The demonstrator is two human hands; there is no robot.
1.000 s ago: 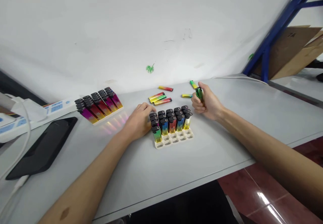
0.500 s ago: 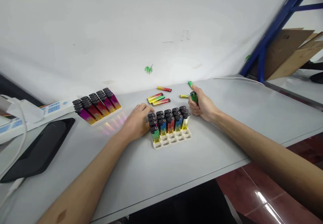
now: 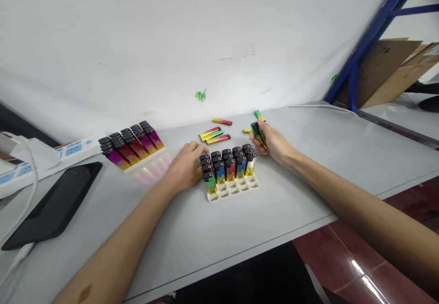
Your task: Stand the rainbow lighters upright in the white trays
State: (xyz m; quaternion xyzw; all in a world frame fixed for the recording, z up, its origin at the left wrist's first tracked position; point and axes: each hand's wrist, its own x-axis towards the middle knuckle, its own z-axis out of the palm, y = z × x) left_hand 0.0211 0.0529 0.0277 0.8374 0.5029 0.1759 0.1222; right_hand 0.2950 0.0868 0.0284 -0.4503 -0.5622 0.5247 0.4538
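Note:
A white tray on the grey table carries several upright lighters with black tops, and its front holes show bare. My left hand rests against the tray's left side, fingers bent; what its fingertips hold, if anything, is hidden. Behind the tray's right corner, my right hand grips a green lighter, black top toward the upper left. Loose lighters lie behind the tray: a red-yellow one, a red one beside others, a green one and a partly hidden yellow one.
A second white tray of purple and red lighters stands at the left. A black phone with a white cable and a white power strip lie further left. Cardboard boxes stand beyond a blue frame at the right.
My right hand has shifted slightly left and turned, tilting the green lighter and bringing it nearer the tray's back right corner. My left hand stays at the tray's side.

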